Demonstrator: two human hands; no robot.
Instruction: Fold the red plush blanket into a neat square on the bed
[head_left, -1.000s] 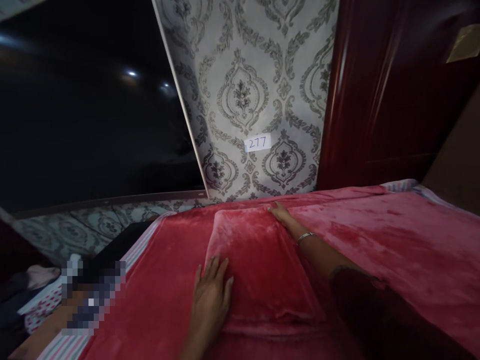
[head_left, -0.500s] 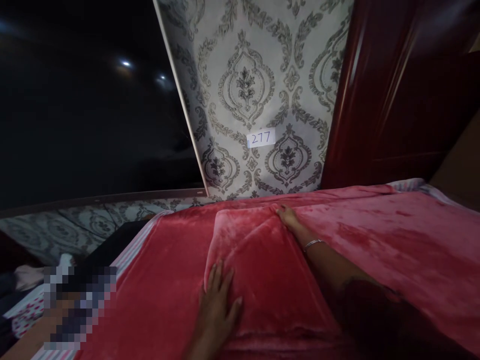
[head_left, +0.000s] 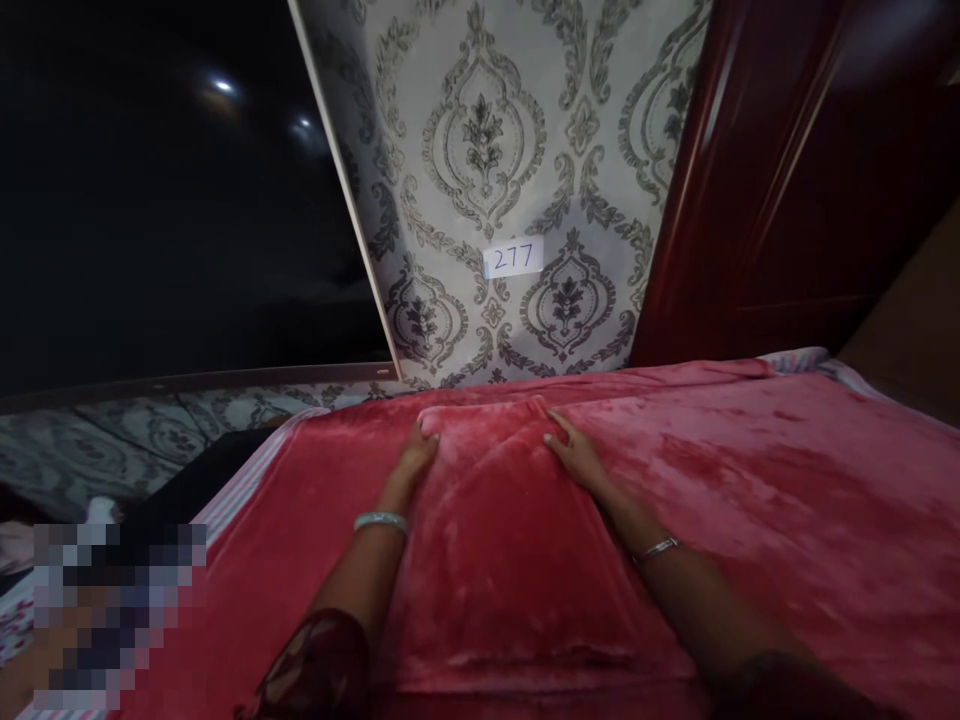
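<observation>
A red plush blanket (head_left: 517,540) lies folded into a narrow panel in front of me, on a wider red plush cover (head_left: 787,520). My left hand (head_left: 417,452) is at the panel's far left corner, with fingers and thumb closed around its edge. At the far right corner is my right hand (head_left: 579,455), its fingertips touching the fabric and its thumb spread apart from the index finger. A pale bangle (head_left: 381,521) circles my left wrist, and a thin silver bracelet (head_left: 656,549) my right.
A large dark television (head_left: 187,220) stands at the left before patterned wallpaper (head_left: 484,130). A paper label (head_left: 514,257) reads 277. A dark red wooden panel (head_left: 780,180) rises at the right. Part of a person's arm (head_left: 19,675) shows at lower left, beside a blurred patch.
My left hand has moved forward from the middle of the panel's left side to its far corner. My right hand stays by the far right corner, its thumb now visibly spread.
</observation>
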